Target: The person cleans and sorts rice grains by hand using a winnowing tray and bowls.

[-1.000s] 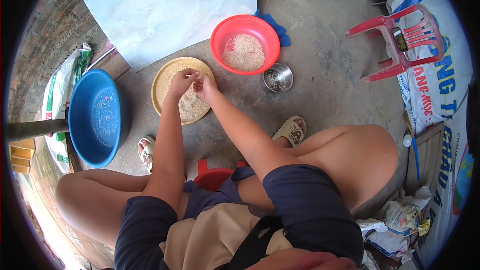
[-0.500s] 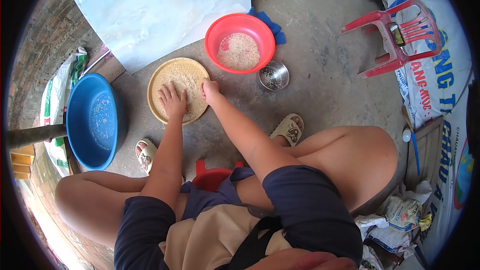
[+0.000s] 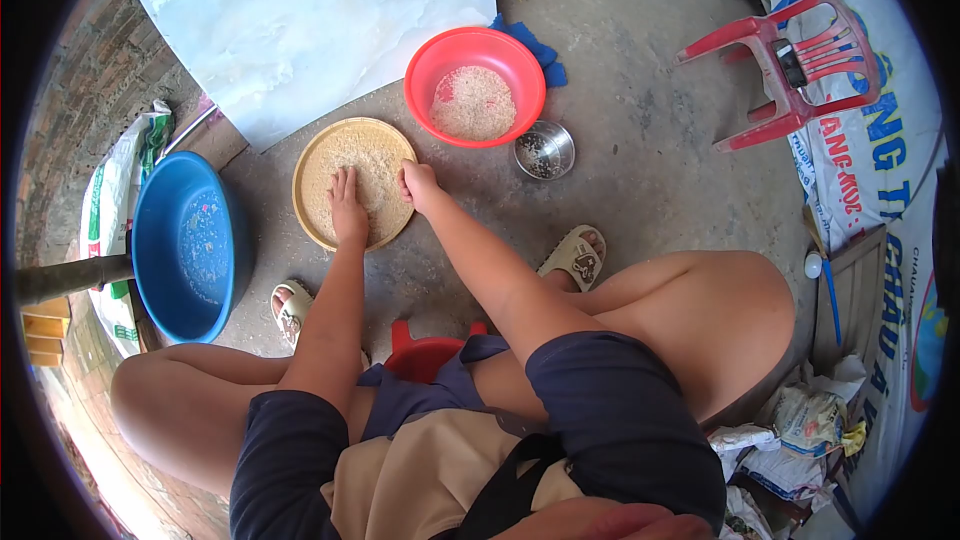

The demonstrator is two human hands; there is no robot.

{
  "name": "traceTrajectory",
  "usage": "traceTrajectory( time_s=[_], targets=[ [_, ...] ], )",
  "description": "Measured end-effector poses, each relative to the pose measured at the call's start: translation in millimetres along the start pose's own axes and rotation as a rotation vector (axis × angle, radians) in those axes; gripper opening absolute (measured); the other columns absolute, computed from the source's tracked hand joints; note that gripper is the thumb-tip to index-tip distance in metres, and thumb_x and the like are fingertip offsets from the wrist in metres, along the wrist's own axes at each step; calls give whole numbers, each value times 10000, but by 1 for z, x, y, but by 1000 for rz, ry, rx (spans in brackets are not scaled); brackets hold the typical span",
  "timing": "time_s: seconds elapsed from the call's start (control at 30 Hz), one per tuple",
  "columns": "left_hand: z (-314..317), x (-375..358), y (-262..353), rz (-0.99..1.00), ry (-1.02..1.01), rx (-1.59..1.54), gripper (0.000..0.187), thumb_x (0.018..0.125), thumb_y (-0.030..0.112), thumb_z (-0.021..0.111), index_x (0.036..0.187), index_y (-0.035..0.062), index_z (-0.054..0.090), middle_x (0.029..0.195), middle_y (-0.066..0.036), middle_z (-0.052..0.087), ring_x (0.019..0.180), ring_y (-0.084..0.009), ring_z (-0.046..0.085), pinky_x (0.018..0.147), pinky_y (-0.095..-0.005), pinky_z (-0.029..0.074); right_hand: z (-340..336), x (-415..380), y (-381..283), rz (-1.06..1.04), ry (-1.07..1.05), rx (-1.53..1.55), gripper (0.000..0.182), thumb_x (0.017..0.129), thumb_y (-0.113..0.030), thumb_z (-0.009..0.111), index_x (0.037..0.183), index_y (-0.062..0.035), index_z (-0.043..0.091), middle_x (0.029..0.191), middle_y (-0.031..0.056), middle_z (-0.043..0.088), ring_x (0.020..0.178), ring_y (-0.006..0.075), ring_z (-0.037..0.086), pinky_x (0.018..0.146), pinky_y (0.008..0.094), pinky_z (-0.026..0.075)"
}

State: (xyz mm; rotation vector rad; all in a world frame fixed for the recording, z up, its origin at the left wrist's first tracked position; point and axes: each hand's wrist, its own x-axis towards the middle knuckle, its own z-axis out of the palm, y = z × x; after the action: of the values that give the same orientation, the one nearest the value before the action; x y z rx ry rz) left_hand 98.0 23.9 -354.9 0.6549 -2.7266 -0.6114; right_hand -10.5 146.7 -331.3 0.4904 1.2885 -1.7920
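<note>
A round woven bamboo tray [image 3: 302,178] rests on the floor before me, with pale rice-like grains [image 3: 372,162] spread over it. My left hand [image 3: 346,208] lies palm down on the grains, fingers stretched out and fairly close together. At the tray's right edge, my right hand [image 3: 418,186] is closed around the rim. Just beyond it stands a red basin [image 3: 420,105] holding a heap of similar grains. A small metal bowl [image 3: 546,151] with a few grains in it sits beside the basin.
To the left is a blue tub [image 3: 145,240] with scattered bits inside. A white sheet [image 3: 310,20] covers the floor ahead. A red plastic chair [image 3: 800,65] stands at the right, by large printed sacks [image 3: 880,170]. A blue cloth [image 3: 535,45] lies behind the basin.
My left hand's spread fingers have drawn closer together on the grains, and the hand has shifted slightly. My right hand keeps its hold on the rim.
</note>
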Motion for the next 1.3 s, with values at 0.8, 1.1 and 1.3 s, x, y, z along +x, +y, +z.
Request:
traceTrajectory(
  time_s=[0.8,1.1,1.3],
  targets=[
    [-58,62,19,-335,-24,-2511,403,930,89,421,1303,-30,329,1332,-137,396,1260,-267,353,1048,-359,354,-1,5,2,-15,-5,-48,342,878,-279,450,597,-87,428,482,30,399,350,123,359,313,267,246],
    [-57,64,19,-330,-313,-2745,477,914,424,416,628,51,498,514,-6,453,396,-92,435,338,-174,354,0,2,-1,18,-12,-42,340,880,-276,438,600,-85,430,481,32,402,347,120,362,310,263,250],
    [-69,71,34,-452,-276,-2487,585,930,484,321,466,129,343,380,26,278,274,-72,231,270,-188,195,-2,3,0,7,-21,-44,330,868,-270,443,597,-82,437,482,36,408,340,120,357,307,259,250]
  ],
)
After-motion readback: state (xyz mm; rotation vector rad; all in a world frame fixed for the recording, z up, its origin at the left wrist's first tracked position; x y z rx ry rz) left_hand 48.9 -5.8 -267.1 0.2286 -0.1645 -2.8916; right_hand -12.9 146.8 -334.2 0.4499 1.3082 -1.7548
